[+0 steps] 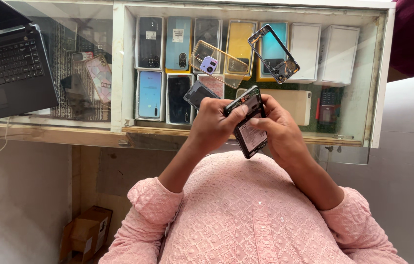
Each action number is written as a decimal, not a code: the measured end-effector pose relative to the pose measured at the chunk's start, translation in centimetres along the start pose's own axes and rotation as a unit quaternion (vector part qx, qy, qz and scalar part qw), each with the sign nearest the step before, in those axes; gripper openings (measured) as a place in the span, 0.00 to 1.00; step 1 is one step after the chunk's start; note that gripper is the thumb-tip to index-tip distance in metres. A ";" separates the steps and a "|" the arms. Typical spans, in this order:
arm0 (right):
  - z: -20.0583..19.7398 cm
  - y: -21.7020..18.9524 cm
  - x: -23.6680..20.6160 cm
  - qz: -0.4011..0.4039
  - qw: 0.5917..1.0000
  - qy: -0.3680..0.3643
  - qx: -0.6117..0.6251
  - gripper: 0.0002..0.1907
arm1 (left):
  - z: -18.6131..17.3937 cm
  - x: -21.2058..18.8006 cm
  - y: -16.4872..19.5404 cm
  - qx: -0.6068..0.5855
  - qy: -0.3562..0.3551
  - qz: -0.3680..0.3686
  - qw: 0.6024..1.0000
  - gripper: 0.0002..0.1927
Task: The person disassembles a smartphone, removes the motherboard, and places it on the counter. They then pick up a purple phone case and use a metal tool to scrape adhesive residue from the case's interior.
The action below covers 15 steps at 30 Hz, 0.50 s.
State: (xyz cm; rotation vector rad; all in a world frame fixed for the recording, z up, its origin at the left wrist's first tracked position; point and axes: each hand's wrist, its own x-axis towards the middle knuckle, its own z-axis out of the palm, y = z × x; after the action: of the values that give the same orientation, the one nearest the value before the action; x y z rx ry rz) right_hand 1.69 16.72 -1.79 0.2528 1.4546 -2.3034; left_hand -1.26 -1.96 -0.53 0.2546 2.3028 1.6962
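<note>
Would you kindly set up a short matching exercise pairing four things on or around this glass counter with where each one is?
Things:
1. opened phone
2. laptop
3. clear phone case
4. cardboard box

Places:
A. on the floor, lower left
B. held in both hands
C. on the counter glass, above the hands
D. at the counter's left end

Pairs: 1-B, 2-D, 3-C, 4-A. The left hand and right hand both hold the phone.
</note>
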 end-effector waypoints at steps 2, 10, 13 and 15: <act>0.5 0.1 0.0 0.005 1.000 0.000 0.003 0.21 | 0.0 0.1 -0.2 -0.004 -0.004 0.005 1.000 0.22; 0.9 0.4 0.4 0.003 1.000 0.001 0.008 0.19 | 0.1 -0.1 -0.2 0.032 0.013 0.051 0.998 0.20; 0.7 0.6 0.5 0.012 1.000 0.008 0.018 0.17 | 0.1 -0.1 0.0 0.053 0.010 0.072 0.996 0.19; 0.5 0.7 0.7 0.020 0.999 0.010 0.030 0.16 | 0.1 -0.1 0.1 0.044 0.010 0.081 0.996 0.17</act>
State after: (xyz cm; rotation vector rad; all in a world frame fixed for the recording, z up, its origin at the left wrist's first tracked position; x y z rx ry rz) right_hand 1.39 15.83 -2.37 0.3207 1.3794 -2.3221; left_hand -1.13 -1.85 -0.41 0.4555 2.4348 1.6785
